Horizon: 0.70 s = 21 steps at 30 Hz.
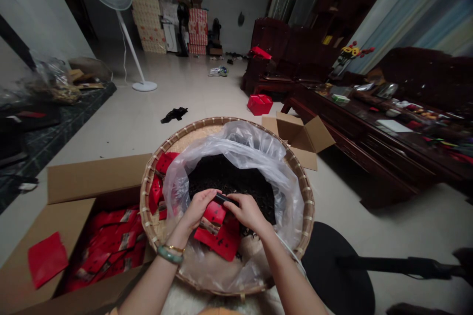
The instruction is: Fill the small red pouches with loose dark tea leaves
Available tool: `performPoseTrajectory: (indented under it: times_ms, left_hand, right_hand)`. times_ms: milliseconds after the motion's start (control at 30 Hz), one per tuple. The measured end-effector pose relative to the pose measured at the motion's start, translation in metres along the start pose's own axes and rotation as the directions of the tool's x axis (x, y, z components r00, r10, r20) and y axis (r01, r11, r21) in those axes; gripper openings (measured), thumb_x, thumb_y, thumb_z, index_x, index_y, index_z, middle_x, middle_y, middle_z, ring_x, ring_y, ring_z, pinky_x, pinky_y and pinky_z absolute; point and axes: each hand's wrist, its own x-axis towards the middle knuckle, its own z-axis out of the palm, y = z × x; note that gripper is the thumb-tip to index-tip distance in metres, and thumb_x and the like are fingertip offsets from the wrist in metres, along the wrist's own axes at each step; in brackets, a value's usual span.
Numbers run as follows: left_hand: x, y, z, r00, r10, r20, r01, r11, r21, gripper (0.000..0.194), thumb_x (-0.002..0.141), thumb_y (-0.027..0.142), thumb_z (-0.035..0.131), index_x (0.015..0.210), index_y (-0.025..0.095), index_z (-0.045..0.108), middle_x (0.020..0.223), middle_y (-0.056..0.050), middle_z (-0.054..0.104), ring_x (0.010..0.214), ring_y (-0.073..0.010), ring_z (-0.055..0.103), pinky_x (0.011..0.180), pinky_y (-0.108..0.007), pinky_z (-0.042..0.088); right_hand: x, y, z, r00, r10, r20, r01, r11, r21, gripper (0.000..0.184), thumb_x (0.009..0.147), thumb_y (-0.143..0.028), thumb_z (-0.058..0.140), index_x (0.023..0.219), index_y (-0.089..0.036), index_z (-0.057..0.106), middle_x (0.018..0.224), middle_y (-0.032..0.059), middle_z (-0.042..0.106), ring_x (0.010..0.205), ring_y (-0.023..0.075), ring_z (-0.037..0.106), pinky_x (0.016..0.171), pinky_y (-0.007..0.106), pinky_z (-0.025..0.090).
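Note:
My left hand (201, 208) is closed at the top left of a red packet (214, 213), with its fingers pinched around the edge. My right hand (247, 212) pinches the right end of a narrow black strip (223, 199) along the packet's top. Whether the strip is a clip or part of the packet, I cannot tell. Below it another red packet (225, 241) lies on a clear plastic bag (288, 192). The bag lines a round woven basket (309, 192) and holds dark, loose, leaf-like material (225, 172). More red packets (157, 192) rest at the basket's left side.
At left stands an open cardboard box (96, 175) with several red packets inside and one red packet (47, 259) on its flap. A black round base (332, 270) with a pole sits at right. Beyond are another open box (295, 133), a low wooden table (354, 128) and a white fan (144, 86).

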Motion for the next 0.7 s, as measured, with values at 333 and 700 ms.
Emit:
performPoseTrajectory:
  times_ms: [333, 700]
  left_hand:
    - [-0.0008, 0.0014, 0.0001, 1.000, 0.021, -0.014, -0.021, 0.999, 0.030, 0.038, 0.064, 0.045, 0.070, 0.084, 0.013, 0.067, 0.072, -0.003, 0.068, 0.057, -0.0126, 0.057, 0.056, -0.023, 0.045]
    - [-0.0009, 0.0011, -0.0001, 1.000, 0.011, -0.021, -0.010, 0.999, 0.040, 0.041, 0.062, 0.047, 0.071, 0.084, 0.013, 0.067, 0.072, -0.003, 0.068, 0.056, -0.0121, 0.056, 0.055, -0.023, 0.044]
  right_hand:
    - [0.0003, 0.0000, 0.0009, 1.000, 0.002, -0.008, -0.002, 1.000, 0.000, 0.027, 0.085, -0.035, 0.051, 0.103, -0.025, 0.069, 0.097, 0.0044, 0.072, 0.087, 0.0215, 0.065, 0.074, 0.026, 0.044]
    - [-0.0005, -0.0005, 0.0014, 1.000, 0.003, -0.004, -0.003, 1.000, 0.006, 0.026, 0.085, -0.034, 0.051, 0.101, -0.024, 0.069, 0.096, 0.0042, 0.072, 0.087, 0.0208, 0.065, 0.073, 0.025, 0.043]
